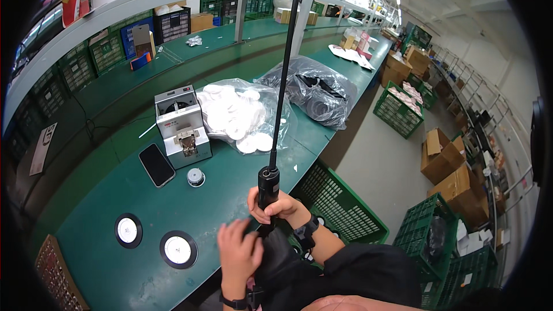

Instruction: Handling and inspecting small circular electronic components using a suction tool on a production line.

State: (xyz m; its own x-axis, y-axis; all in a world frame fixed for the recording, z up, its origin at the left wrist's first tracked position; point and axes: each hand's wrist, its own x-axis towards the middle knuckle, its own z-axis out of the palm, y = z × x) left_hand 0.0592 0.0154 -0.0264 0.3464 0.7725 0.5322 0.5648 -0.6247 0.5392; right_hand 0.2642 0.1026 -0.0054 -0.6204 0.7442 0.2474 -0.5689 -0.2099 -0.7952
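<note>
My right hand (pixel 277 207) is wrapped round a black electric screwdriver (pixel 268 185), held upright with a thick black cord (pixel 281 101) rising from its top. The tool's lower end is hidden by my hands and dark clothing. Just left of it, my left hand (pixel 239 251) is raised near the bench edge, a little blurred, its fingers apart with nothing visible in them. On the green bench (pixel 135 196) lie two black discs with white centres, a nearer one (pixel 178 250) and a farther one (pixel 128 231). A small round metal part (pixel 196 177) sits beyond them.
A grey machine (pixel 183 132) stands beside a phone (pixel 156 165). Behind are a clear bag of white discs (pixel 239 116) and a bag of dark parts (pixel 317 95). A green crate (pixel 345 204) adjoins the bench's right side; a brown box (pixel 57 270) stands at the near left.
</note>
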